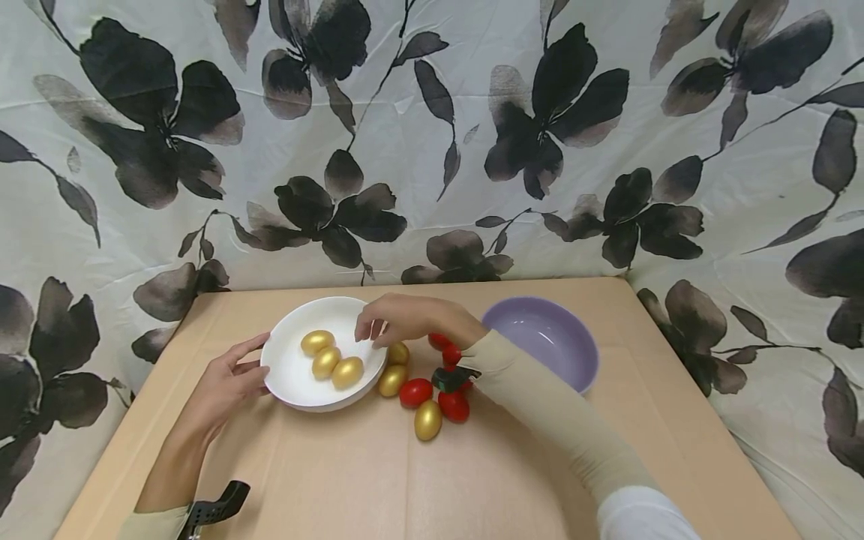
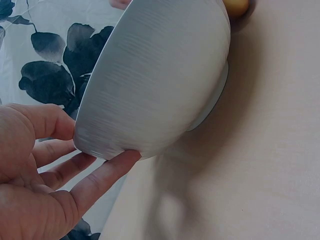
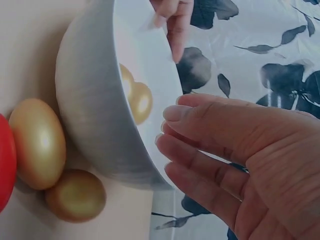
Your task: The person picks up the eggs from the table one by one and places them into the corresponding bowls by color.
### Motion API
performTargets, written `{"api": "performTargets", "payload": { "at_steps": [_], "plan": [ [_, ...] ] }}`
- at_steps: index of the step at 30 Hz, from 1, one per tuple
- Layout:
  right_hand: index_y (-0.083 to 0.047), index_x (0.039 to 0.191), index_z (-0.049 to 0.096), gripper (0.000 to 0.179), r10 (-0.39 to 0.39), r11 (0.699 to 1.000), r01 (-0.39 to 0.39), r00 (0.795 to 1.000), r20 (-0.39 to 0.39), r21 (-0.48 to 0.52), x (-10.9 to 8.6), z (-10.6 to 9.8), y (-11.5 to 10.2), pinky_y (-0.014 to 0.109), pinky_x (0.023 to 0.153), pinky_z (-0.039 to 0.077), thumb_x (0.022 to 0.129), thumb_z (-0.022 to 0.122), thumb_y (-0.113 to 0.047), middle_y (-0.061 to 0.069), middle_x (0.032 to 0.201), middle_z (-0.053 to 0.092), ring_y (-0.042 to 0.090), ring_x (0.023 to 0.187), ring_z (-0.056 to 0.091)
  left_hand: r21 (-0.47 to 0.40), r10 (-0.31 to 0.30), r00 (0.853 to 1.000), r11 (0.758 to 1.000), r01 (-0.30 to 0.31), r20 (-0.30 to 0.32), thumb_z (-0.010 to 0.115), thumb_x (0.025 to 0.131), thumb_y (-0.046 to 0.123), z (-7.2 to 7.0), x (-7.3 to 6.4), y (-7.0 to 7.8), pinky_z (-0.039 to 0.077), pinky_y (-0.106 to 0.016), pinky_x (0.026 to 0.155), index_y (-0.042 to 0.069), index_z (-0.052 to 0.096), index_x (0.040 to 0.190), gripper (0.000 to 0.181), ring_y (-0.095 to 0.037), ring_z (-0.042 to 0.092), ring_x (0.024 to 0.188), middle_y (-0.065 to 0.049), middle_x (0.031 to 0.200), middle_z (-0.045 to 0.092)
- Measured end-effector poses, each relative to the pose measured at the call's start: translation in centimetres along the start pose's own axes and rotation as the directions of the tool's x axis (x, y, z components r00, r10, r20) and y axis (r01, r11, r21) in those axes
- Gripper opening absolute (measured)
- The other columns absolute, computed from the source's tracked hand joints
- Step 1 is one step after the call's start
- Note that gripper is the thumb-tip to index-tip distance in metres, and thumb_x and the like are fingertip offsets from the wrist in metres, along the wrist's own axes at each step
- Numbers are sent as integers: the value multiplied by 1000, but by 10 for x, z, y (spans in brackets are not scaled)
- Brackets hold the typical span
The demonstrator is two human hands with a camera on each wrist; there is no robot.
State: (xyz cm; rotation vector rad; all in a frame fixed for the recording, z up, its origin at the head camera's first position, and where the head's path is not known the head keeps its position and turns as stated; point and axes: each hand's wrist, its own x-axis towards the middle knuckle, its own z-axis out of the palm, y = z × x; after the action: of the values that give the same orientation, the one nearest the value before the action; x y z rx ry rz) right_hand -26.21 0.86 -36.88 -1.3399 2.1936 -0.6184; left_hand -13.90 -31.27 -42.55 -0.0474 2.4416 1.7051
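Three gold eggs lie inside the white bowl on the left half of the table. My left hand holds the bowl's left rim, its fingers against the outside wall in the left wrist view. Over the bowl's right rim hovers my right hand, fingers loosely bent, with nothing between them in the right wrist view. Just right of the bowl, gold eggs rest on the table beside several red eggs. Another gold egg lies nearest the front. My right forearm and wrist strap partly hide the red eggs.
A purple bowl stands at the back right, partly behind my right sleeve. Behind the wooden table hangs a white cloth with dark flowers.
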Motion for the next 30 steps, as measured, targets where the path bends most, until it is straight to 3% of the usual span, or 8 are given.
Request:
{"api": "performTargets", "payload": {
  "at_steps": [11,17,23,30],
  "plan": [
    [-11,121,71,29,126,992,-124,985,-116,26,-22,-9,4,19,89,55,93,74,-13,3,116,71,15,105,67,-7,-1,1000,1000,1,-2,59,100,3,0,0,0,62,-38,84,3,29,159,67,-13,67,109,-36,152,38],
    [-7,122,70,34,152,988,-147,972,-177,37,-31,-10,11,22,88,57,90,78,-13,7,116,72,23,106,68,1,-17,1000,1000,17,-2,59,100,4,0,0,2,62,-39,85,4,29,160,67,-17,66,113,-35,154,36],
    [-7,121,70,34,185,983,-176,958,-218,58,-39,-10,16,22,84,59,89,79,-13,8,115,71,22,103,69,3,-20,1000,1000,20,-3,59,100,3,0,0,2,62,-38,85,5,28,160,67,-22,66,115,-35,153,36],
    [-12,118,71,32,230,973,-217,942,-245,80,-46,-5,22,21,81,59,87,81,-14,1,112,71,19,101,69,-2,-14,1000,1000,14,-3,58,100,2,0,0,1,62,-37,84,4,28,160,67,-16,67,111,-36,153,37]
  ]
}}
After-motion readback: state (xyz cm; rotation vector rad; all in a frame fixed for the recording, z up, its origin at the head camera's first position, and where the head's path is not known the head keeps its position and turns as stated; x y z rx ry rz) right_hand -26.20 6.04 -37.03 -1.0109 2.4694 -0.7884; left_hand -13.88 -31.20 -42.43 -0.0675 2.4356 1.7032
